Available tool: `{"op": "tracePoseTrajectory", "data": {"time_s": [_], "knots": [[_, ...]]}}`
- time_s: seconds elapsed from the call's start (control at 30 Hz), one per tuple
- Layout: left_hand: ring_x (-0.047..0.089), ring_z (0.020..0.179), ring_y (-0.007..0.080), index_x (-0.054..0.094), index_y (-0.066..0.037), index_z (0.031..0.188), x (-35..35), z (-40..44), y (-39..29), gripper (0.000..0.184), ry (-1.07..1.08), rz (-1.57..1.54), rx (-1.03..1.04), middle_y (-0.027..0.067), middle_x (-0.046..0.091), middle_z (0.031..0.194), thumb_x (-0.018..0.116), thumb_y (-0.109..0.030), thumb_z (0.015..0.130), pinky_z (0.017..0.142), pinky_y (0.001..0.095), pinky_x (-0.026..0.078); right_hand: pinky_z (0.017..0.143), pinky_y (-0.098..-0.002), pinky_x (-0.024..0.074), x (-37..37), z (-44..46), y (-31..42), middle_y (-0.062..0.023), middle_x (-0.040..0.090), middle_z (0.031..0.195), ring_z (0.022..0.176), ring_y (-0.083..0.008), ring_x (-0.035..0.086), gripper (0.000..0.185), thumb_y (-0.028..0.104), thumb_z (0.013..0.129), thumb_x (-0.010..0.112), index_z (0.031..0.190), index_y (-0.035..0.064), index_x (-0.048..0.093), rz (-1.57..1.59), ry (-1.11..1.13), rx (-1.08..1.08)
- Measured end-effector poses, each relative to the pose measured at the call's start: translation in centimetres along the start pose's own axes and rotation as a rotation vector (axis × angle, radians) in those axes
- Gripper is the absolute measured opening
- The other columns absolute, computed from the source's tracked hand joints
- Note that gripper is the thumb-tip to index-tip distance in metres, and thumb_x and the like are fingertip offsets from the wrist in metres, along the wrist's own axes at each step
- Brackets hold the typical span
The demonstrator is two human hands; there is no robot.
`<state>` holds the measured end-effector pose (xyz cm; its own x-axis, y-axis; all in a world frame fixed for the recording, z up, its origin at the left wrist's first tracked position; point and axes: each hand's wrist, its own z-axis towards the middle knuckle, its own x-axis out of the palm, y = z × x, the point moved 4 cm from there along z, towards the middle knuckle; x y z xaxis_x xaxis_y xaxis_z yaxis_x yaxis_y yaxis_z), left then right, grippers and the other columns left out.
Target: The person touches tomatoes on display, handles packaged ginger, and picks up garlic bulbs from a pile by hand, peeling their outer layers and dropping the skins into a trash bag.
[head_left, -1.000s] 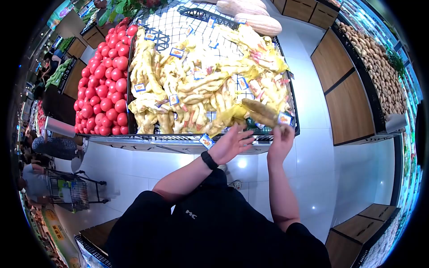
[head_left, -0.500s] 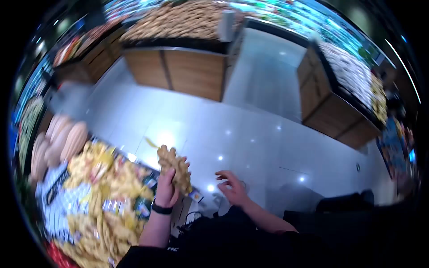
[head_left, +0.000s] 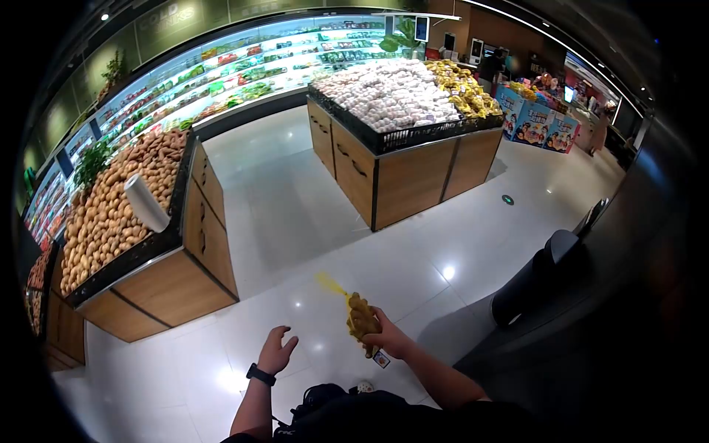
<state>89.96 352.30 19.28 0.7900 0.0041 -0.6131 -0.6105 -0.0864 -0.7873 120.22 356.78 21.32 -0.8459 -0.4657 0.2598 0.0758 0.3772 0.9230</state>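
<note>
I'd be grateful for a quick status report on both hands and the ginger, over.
Left hand open, holding nothing. Right hand gripping netted ginger, tag at lower end. Potato stand ahead left, not touched.

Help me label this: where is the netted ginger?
The ginger is low and central in the head view, in the right hand, right of the left hand.

Just beyond the black wristband, the left hand is open, fingers bent, thumb apart. Right of the wristband, the right hand grips with curled fingers, its forearm slanting inward.
</note>
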Motion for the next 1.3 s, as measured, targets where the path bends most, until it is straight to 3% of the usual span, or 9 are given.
{"op": "tracePoseTrajectory", "data": {"time_s": [0.07,0.33,0.43,0.63,0.8,0.97,1.17,1.23,1.3], "knots": [[0.056,0.113,0.0345,0.059,0.0,0.117,0.4,3.7,2.7,0.043,-0.043,0.139,0.041,0.0212,0.056,0.123,0.067,-0.029,0.086,0.097,0.0406,0.046,0.089,-0.0338,0.0496,-4.8,3.4,-0.3,-0.0119,0.054,0.123,0.108,-0.021,0.058,0.069,0.012,0.087,0.068,0.142,0.0063,0.027,0.367,-0.125,0.02],[0.06,0.105,0.0319,0.061,-0.001,0.115,6.8,26.1,1.9,0.04,0.13,-0.038,-0.027,0.0179,0.062,0.116,0.066,-0.03,0.088,0.092,0.0389,0.049,0.083,-0.0392,0.0537,-21.3,14.2,-5.0,-0.0117,0.057,0.118,0.104,-0.0247,0.06,0.041,0.017,0.095,0.058,0.131,0.0061,0.041,0.491,-0.709,0.018],[0.06,0.109,0.0302,0.061,-0.002,0.117,12.2,36.5,-5.2,0.038,0.373,-0.121,0.1,0.0173,0.062,0.117,0.063,-0.029,0.09,0.094,0.0373,0.048,0.081,-0.0419,0.0534,-26.9,17.1,-5.5,-0.0125,0.056,0.119,0.102,-0.0279,0.061,0.038,0.017,0.097,0.05,0.133,0.0074,0.04,0.707,-0.772,0.099],[0.058,0.116,0.0262,0.05,0.001,0.129,24.9,50.5,-20.5,0.051,1.07,-0.224,0.316,0.018,0.059,0.125,0.058,-0.037,0.095,0.095,0.0348,0.047,0.088,-0.0457,0.0531,-34.2,22.6,7.0,-0.016,0.052,0.128,0.11,-0.0315,0.058,0.045,0.006,0.095,0.051,0.137,0.0077,0.035,0.64,-0.897,-0.265],[0.055,0.114,0.0192,0.043,-0.001,0.132,35.7,59.8,-29.1,0.054,1.109,-0.565,0.035,0.0113,0.057,0.124,0.063,-0.033,0.093,0.098,0.0329,0.046,0.087,-0.0431,0.0542,-44.4,26.8,12.3,-0.0158,0.047,0.134,0.114,-0.029,0.058,0.05,0.009,0.098,0.049,0.144,0.0118,0.03,0.662,-0.793,-0.38],[0.061,0.105,0.0161,0.047,-0.005,0.127,41.2,71.6,-36.4,0.049,0.937,-0.747,-0.149,0.0073,0.061,0.117,0.071,-0.02,0.088,0.09,0.0323,0.05,0.076,-0.0308,0.0516,-60.3,30.0,18.0,-0.0119,0.067,0.108,0.094,-0.0203,0.066,0.03,0.018,0.098,0.052,0.122,0.0009,0.057,0.267,-0.834,-0.25],[0.063,0.1,0.0155,0.046,-0.011,0.125,42.6,86.4,-42.9,0.039,0.751,-0.898,-0.3,0.0049,0.062,0.113,0.064,-0.016,0.092,0.084,0.0342,0.054,0.076,-0.0338,0.0516,-79.2,33.8,20.0,-0.0089,0.069,0.103,0.091,-0.0229,0.066,0.031,0.023,0.095,0.056,0.12,0.0051,0.06,-0.094,-0.93,0.069],[0.064,0.1,0.0158,0.044,-0.013,0.127,45.0,91.8,-42.5,0.041,0.683,-0.915,-0.307,0.0041,0.06,0.115,0.063,-0.014,0.092,0.082,0.0351,0.055,0.082,-0.0382,0.0517,-84.1,34.6,19.0,-0.0108,0.07,0.104,0.094,-0.0283,0.066,0.036,0.028,0.087,0.063,0.118,0.0098,0.062,-0.9,-0.829,0.2],[0.063,0.102,0.0164,0.043,-0.011,0.128,46.8,96.4,-44.4,0.041,0.616,-0.953,-0.265,0.004,0.059,0.118,0.062,-0.01,0.091,0.085,0.0351,0.054,0.084,-0.0405,0.0516,-89.6,34.5,13.9,-0.0121,0.069,0.103,0.094,-0.0298,0.066,0.041,0.036,0.084,0.066,0.116,0.0116,0.064,-1.05,-0.752,0.417]]}}
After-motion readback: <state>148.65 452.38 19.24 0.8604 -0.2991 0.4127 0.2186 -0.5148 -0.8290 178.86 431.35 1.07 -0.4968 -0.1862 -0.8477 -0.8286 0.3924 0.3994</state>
